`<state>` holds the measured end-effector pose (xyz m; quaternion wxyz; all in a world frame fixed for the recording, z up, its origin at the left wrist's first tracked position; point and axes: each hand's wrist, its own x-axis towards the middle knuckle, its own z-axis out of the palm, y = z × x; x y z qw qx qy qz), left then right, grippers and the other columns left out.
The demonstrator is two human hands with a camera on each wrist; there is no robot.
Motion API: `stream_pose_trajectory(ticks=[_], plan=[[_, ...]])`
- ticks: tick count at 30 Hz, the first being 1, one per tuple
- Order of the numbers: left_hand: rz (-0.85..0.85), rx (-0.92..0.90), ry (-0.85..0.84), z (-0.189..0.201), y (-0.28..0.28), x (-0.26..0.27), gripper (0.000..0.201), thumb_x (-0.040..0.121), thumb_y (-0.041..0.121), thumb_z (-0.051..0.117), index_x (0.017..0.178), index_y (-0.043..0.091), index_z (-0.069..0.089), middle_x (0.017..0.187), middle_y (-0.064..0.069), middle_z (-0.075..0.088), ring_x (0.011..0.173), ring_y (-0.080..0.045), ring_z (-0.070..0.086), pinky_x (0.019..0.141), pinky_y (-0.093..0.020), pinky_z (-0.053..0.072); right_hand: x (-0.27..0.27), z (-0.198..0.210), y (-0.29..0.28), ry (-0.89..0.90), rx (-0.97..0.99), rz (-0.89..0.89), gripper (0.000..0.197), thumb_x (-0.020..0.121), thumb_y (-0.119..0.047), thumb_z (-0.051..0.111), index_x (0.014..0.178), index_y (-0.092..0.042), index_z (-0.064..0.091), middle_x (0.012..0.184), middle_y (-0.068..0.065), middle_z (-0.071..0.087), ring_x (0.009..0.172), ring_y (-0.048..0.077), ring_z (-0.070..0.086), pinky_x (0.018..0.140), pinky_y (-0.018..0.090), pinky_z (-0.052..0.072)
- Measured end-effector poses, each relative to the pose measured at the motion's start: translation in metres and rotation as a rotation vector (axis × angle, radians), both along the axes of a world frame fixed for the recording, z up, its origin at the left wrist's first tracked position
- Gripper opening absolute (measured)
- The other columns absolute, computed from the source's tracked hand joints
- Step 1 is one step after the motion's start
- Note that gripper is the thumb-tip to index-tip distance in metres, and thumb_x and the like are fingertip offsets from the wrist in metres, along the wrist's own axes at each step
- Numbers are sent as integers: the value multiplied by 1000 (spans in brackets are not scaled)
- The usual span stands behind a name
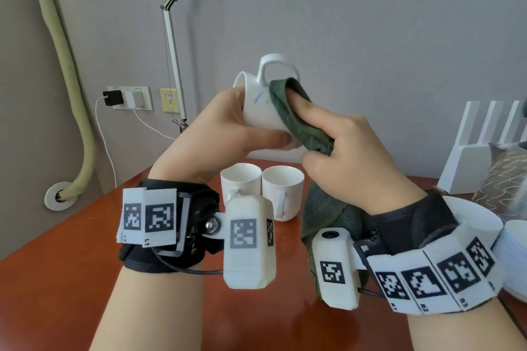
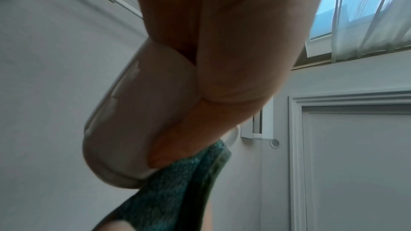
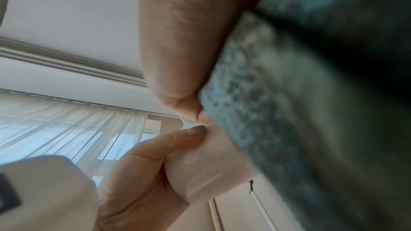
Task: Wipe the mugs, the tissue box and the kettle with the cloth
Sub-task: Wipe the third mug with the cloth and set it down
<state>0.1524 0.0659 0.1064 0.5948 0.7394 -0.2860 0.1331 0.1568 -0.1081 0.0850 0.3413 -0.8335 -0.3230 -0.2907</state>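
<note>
My left hand (image 1: pixel 228 128) grips a white mug (image 1: pixel 258 100) held on its side in the air, handle up, mouth toward the left. Blue marks show on its wall. My right hand (image 1: pixel 339 148) holds a dark green cloth (image 1: pixel 296 114) and presses it against the mug's base end. The cloth's tail hangs down under my right wrist. In the left wrist view my left hand's thumb (image 2: pixel 177 147) lies along the mug (image 2: pixel 124 120) next to the cloth (image 2: pixel 177 182). The right wrist view shows the cloth (image 3: pixel 289 111) over the mug (image 3: pixel 211 169).
Two more white mugs (image 1: pixel 241 182) (image 1: pixel 282 188) stand upright side by side on the red-brown table (image 1: pixel 71 236) below the hands. White dishes (image 1: pixel 510 251) sit at the right edge, a patterned cushion (image 1: pixel 502 177) behind them. A lamp pole (image 1: pixel 174 51) and wall sockets (image 1: pixel 131 97) are behind.
</note>
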Motion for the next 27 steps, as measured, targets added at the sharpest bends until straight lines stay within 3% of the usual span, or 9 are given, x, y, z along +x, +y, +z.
stream_pose_trajectory(ticks=[3, 7, 11, 14, 18, 20, 22, 24, 27], plan=[[-4, -51, -17, 0, 3, 0, 31, 73, -13, 72, 96, 7, 69, 93, -7, 76, 91, -20, 73, 83, -32, 58, -1, 1, -2, -3, 2, -32, 85, 64, -12, 41, 124, -70, 29, 79, 7, 68, 54, 21, 48, 55, 36, 49], [-17, -124, -39, -1, 8, 1, 30, 73, -15, 71, 96, 5, 70, 89, -6, 76, 87, -18, 73, 75, -26, 56, -4, -1, 1, -21, -16, 11, 79, 64, -11, 41, 119, -68, 30, 74, 4, 67, 52, 21, 47, 53, 34, 48], [-2, 32, -51, -1, 10, 3, 27, 78, -14, 69, 99, 3, 68, 97, -20, 72, 90, -22, 70, 83, -39, 55, -3, -2, 3, -35, -14, -9, 80, 64, -11, 42, 128, -60, 38, 69, 1, 65, 52, 19, 45, 53, 30, 45], [-20, 98, -24, -1, 11, 1, 32, 78, -16, 67, 99, 9, 67, 96, -12, 74, 88, -16, 71, 80, -31, 57, -3, 0, -1, -33, -34, -65, 81, 64, -13, 41, 130, -59, 40, 71, 1, 65, 53, 19, 46, 54, 30, 44], [-40, -10, -47, -2, 10, 1, 36, 76, -18, 67, 93, 14, 68, 92, -6, 76, 85, -15, 72, 75, -25, 57, -1, 0, -2, -38, 4, -80, 83, 63, -14, 40, 129, -64, 31, 71, 6, 63, 53, 22, 44, 52, 36, 45], [-73, -118, -51, -3, 9, 4, 35, 74, -17, 69, 97, 8, 68, 92, -7, 76, 90, -21, 73, 80, -30, 57, 3, -3, 0, -89, 49, -73, 81, 65, -12, 42, 134, -54, 41, 68, 3, 58, 55, 21, 43, 54, 37, 45], [-110, -205, -51, -5, 7, 8, 36, 71, -12, 70, 105, -2, 66, 98, -14, 74, 96, -28, 71, 85, -37, 57, 6, -6, 2, -169, 64, -83, 77, 67, -9, 45, 138, -38, 48, 74, -2, 50, 61, 18, 42, 55, 34, 42], [-154, -278, -51, -6, 3, 11, 44, 66, -4, 72, 109, -4, 64, 100, -17, 72, 98, -30, 68, 90, -43, 55, 8, -7, 3, -233, 57, -126, 74, 68, -9, 47, 139, -33, 49, 87, -5, 47, 67, 18, 45, 57, 32, 42], [-340, -526, 52, -3, -1, 11, 42, 65, 24, 70, 103, 7, 71, 99, -9, 71, 97, -23, 66, 84, -33, 54, 8, -8, 6, -268, 53, -172, 73, 70, -11, 46, 140, -31, 48, 123, 1, 53, 84, 28, 58, 66, 40, 53]])
